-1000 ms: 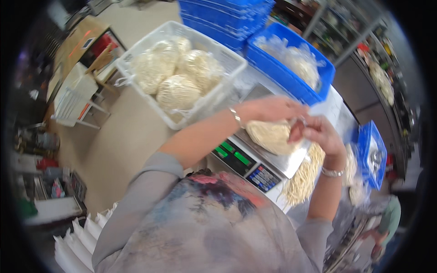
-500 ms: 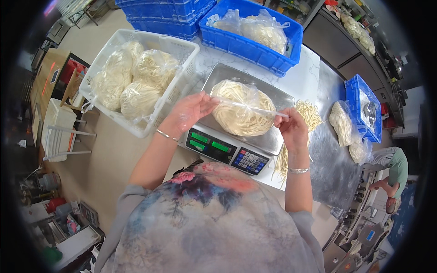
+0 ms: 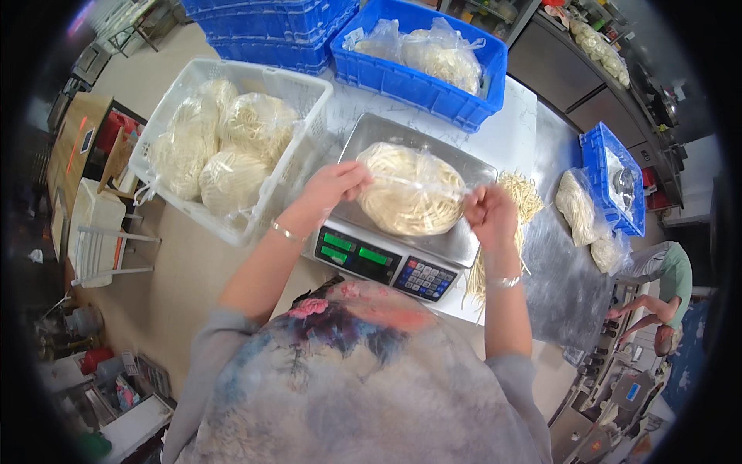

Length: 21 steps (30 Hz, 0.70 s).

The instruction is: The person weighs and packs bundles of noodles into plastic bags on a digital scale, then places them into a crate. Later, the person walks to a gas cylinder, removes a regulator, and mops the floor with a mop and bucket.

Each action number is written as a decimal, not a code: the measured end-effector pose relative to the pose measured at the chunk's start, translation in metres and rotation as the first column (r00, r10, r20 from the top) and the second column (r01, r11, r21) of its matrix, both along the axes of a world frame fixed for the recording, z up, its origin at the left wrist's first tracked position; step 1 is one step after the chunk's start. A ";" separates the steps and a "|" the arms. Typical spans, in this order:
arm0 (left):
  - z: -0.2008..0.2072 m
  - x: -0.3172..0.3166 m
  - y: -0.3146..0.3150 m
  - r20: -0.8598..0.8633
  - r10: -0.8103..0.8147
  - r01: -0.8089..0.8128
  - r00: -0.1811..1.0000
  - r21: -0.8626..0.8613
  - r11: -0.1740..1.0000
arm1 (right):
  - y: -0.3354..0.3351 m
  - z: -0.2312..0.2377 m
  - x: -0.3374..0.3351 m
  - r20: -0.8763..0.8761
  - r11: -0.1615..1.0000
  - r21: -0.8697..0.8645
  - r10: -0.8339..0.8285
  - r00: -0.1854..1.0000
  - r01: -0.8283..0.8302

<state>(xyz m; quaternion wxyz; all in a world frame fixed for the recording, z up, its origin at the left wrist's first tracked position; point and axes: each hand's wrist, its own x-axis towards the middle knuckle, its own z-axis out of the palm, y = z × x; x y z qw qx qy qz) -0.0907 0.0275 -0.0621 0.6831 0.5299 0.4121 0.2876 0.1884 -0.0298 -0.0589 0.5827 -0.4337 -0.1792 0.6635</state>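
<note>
A clear plastic bag of pale noodles (image 3: 410,203) rests on the steel pan of a digital scale (image 3: 357,143). Its twisted top is drawn out sideways across the noodles. My left hand (image 3: 338,188) is closed in a pinch on the bag's left end. On the right side, my right hand (image 3: 492,213) has its fingers curled shut around the other end. Green digits glow on the scale's display, beside its keypad (image 3: 424,277). Loose noodles (image 3: 519,196) lie just right of the scale, partly behind my right hand.
On the left stands a white basket (image 3: 315,91) with several bagged noodle bundles. A blue crate (image 3: 456,113) with more bags is behind the scale, beside stacked blue crates (image 3: 267,35). Further right are bagged noodles (image 3: 576,209) and another blue crate (image 3: 591,155). A person (image 3: 672,282) bends at far right.
Both hands keep their hold on the bag's ends; the stretched plastic between them now sits lower against the noodles. The right fingers have curled in more. The person at far right has shifted posture.
</note>
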 end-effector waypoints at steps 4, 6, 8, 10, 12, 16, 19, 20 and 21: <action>-0.004 -0.001 -0.020 0.327 0.203 -0.128 0.923 -0.235 0.964 | -0.027 -0.001 -0.007 0.094 0.996 0.073 -0.067 0.993 0.060; 0.003 0.023 -0.024 0.228 0.082 -0.082 0.970 -0.010 0.997 | -0.026 0.019 -0.015 0.328 0.955 0.297 -0.096 0.940 -0.006; 0.008 0.048 -0.028 0.106 -0.068 0.034 0.992 0.299 0.954 | -0.020 0.043 -0.032 0.462 0.942 0.307 -0.023 0.887 -0.136; 0.010 0.063 -0.025 -0.023 -0.012 0.019 1.000 0.298 0.954 | -0.014 0.061 -0.047 0.665 0.885 0.308 0.062 0.744 -0.349; 0.016 0.057 -0.006 0.008 0.091 -0.090 0.996 0.252 0.963 | -0.012 0.063 -0.045 0.757 0.878 0.414 -0.187 0.627 -0.239; 0.058 -0.025 0.056 0.465 0.293 -0.341 0.836 0.020 0.940 | -0.014 0.016 0.047 0.690 0.834 0.551 -0.481 0.541 0.038; 0.115 -0.106 0.089 0.505 0.370 -0.495 0.780 0.136 0.858 | -0.029 -0.032 0.177 0.770 0.826 0.443 -0.550 0.323 0.350; 0.129 -0.129 0.096 0.543 0.376 -0.534 0.751 0.165 0.829 | -0.036 -0.043 0.225 0.836 0.795 0.447 -0.534 0.125 0.409; 0.139 -0.150 0.103 0.491 0.411 -0.558 0.768 0.199 0.806 | -0.048 -0.051 0.273 0.914 0.814 0.276 -0.387 0.122 0.512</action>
